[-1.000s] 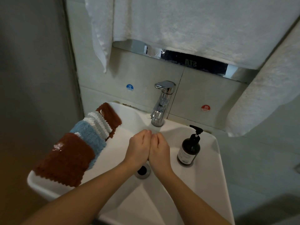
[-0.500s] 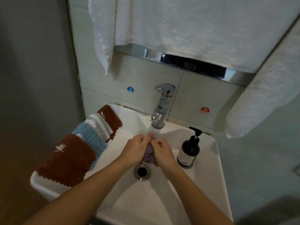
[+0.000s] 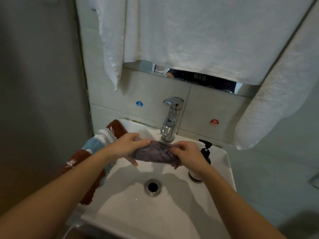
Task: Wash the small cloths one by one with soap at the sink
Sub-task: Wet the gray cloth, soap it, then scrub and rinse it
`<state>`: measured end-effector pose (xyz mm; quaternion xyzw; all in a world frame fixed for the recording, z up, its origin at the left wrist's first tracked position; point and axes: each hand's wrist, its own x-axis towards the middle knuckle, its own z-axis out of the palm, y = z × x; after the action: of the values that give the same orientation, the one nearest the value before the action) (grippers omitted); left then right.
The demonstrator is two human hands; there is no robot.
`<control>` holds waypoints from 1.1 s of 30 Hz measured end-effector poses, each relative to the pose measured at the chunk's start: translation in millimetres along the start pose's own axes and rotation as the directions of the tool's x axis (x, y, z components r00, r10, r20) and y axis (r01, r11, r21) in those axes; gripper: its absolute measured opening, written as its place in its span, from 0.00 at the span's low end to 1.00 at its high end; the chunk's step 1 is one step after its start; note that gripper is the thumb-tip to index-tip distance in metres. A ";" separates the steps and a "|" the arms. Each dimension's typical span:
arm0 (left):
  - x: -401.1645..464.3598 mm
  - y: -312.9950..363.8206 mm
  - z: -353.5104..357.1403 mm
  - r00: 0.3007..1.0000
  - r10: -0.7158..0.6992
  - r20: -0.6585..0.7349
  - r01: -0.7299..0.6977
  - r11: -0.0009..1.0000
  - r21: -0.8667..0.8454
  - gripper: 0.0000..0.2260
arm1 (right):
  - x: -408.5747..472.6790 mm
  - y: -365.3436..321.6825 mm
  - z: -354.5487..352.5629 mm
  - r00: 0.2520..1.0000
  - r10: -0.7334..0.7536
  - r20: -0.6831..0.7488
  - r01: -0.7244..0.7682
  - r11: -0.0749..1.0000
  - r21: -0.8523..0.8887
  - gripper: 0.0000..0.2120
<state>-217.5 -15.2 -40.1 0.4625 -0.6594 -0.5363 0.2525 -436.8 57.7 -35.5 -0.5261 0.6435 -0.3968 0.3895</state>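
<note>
A small purple-grey cloth (image 3: 155, 153) is stretched between my two hands above the white sink (image 3: 222, 163), just below the chrome faucet (image 3: 170, 121). My left hand (image 3: 128, 148) grips its left end and my right hand (image 3: 188, 156) pinches its bunched right end. A dark soap pump bottle (image 3: 206, 152) stands on the sink's right rim, partly hidden behind my right wrist. Several small cloths, brown (image 3: 117, 126), white (image 3: 106, 136) and blue (image 3: 94, 145), lie draped over the sink's left rim.
The drain (image 3: 152, 187) sits in the basin below my hands. Large white towels (image 3: 189, 37) hang above the faucet and at the right (image 3: 276, 104). A grey wall (image 3: 39, 100) closes the left side. Cold and hot stickers mark the tiles.
My hands, pressed together over the drain a second ago, have drawn apart and risen, spreading the purple-grey cloth out between them.
</note>
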 end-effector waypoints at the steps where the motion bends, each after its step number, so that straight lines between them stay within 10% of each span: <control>1: -0.6 -1.4 -4.3 0.999 0.043 -0.013 -0.043 0.999 0.032 0.14 | -1.7 -2.5 -3.4 1.000 -0.012 0.007 0.013 0.996 -0.089 0.10; 10: -15.4 8.4 -37.3 0.948 0.318 -0.013 -0.314 0.941 0.123 0.15 | -20.9 -35.0 -19.6 0.996 -0.045 0.082 0.080 0.858 -0.508 0.17; 18: -44.0 73.7 -79.1 0.895 0.431 -0.115 -0.427 0.902 0.056 0.12 | -24.8 -89.8 -69.2 0.967 -0.248 -0.053 0.243 0.966 -0.088 0.10; 27: -40.9 130.3 -82.0 0.844 0.494 -0.208 -0.458 0.867 0.197 0.15 | -10.5 -128.5 -99.1 0.853 -0.478 -0.209 0.428 0.871 -0.243 0.27; 33: -41.7 149.8 -71.3 0.842 0.495 -0.213 -0.457 0.865 0.207 0.14 | -12.1 -136.1 -98.1 0.855 -0.470 -0.220 0.443 0.881 -0.165 0.10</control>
<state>-190.7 -12.6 128.9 0.3675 -0.7528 -0.3407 0.4268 -475.0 61.5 128.2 -0.6291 0.5651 -0.5061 0.1696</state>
